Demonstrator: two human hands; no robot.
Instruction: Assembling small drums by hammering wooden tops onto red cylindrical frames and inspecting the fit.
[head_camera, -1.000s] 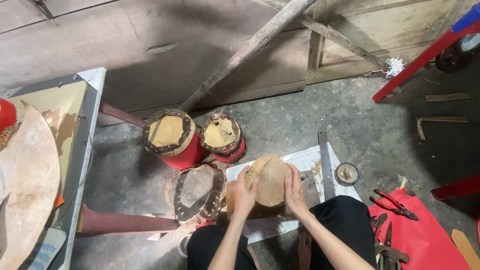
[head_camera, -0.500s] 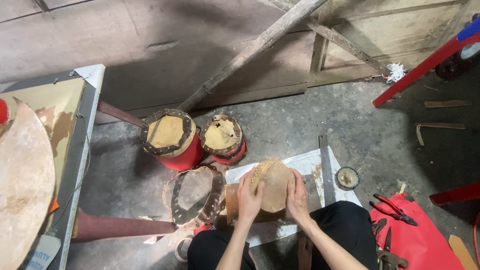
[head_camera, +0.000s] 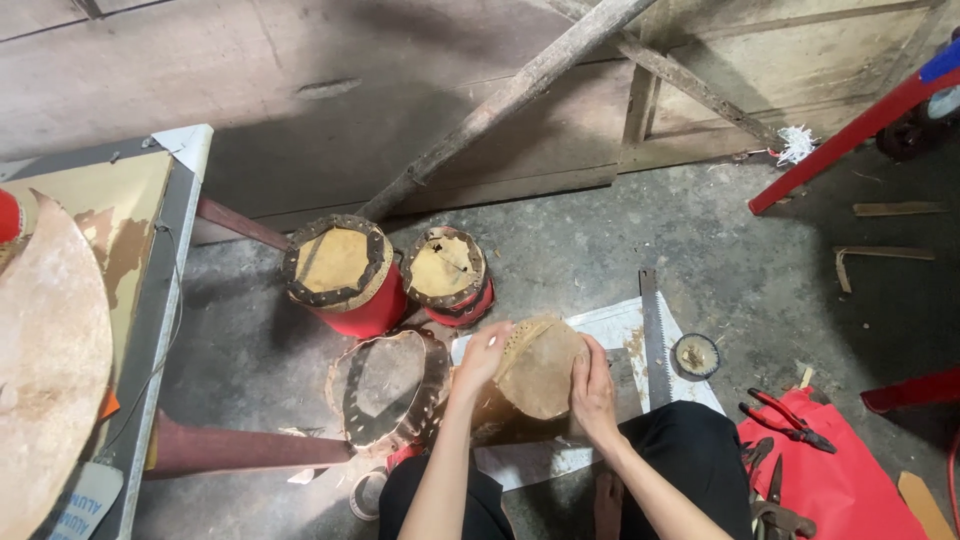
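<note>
Hide disc (head_camera: 540, 368) now tilted up, gripped between left hand (head_camera: 482, 356) and right hand (head_camera: 595, 392); three drums nearby.

Grey concrete floor (head_camera: 620, 240): two red drums (head_camera: 345, 275) side by side, third drum (head_camera: 385, 390) tilted nearby, white sheet (head_camera: 620, 330) with handsaw (head_camera: 652, 335) on it, small round tin (head_camera: 696, 356), red cloth (head_camera: 850, 480) with pliers (head_camera: 790, 420)

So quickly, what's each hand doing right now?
Left hand: gripping the left edge of the round hide disc.
Right hand: pressed against the disc's right edge, fingers curled on it.
</note>
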